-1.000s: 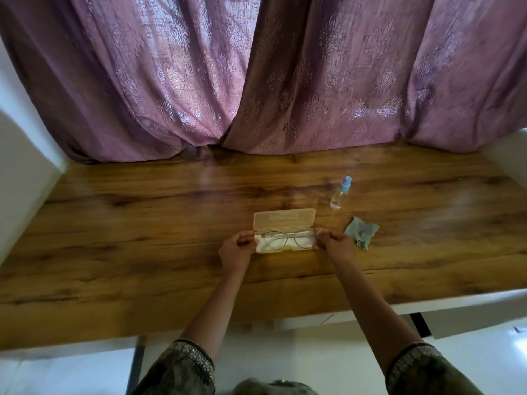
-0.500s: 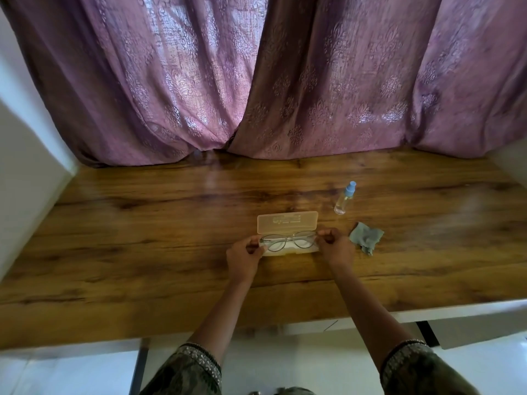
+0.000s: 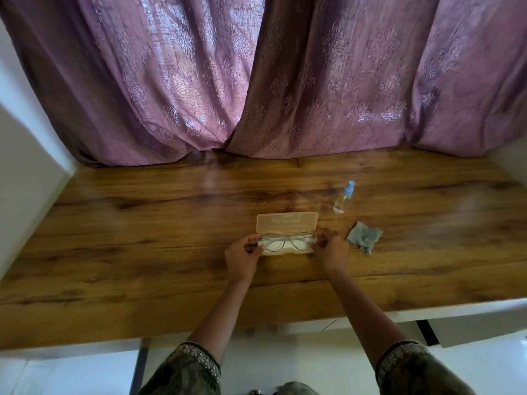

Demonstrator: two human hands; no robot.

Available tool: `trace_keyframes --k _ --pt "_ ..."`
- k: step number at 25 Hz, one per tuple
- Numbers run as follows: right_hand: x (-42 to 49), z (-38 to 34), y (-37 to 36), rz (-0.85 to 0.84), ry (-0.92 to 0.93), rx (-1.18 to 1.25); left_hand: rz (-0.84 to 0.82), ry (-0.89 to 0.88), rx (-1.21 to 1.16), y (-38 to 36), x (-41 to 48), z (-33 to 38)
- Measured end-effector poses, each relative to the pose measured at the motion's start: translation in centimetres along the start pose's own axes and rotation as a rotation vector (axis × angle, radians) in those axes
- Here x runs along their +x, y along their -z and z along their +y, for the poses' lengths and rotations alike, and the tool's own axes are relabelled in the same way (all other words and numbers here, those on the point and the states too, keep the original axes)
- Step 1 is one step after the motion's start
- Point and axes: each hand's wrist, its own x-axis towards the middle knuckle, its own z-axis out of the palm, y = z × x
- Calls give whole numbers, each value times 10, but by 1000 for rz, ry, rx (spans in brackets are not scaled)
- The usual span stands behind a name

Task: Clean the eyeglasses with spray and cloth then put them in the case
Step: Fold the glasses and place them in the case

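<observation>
Two hands, head view: one at each end of the open case (image 3: pixel 286 225).
Left hand (image 3: pixel 242 259): fingers curled, pinching the left end of the eyeglasses (image 3: pixel 286 243).
Right hand (image 3: pixel 330 252): fingers curled, pinching the right end.
Eyeglasses: clear frame, lying in the case's white base.
Case lid: translucent, hinged back.
Spray bottle (image 3: pixel 342 199): upright, blue top, beyond the case to its right.
Cloth (image 3: pixel 365 240): grey, crumpled, just right of the right hand.
Table (image 3: pixel 142 238): wood grain, curtains (image 3: pixel 199 81) at the far edge.
</observation>
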Motion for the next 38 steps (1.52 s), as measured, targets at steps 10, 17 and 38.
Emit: trace_keyframes --k 10,17,38 --pt "-3 3 6 -25 -75 118 5 71 -48 -5 2 2" --pt "-1 -2 10 -14 -108 161 -2 175 -121 -6 8 0" --pt "16 -11 8 -31 -92 152 88 214 64 1 29 11"
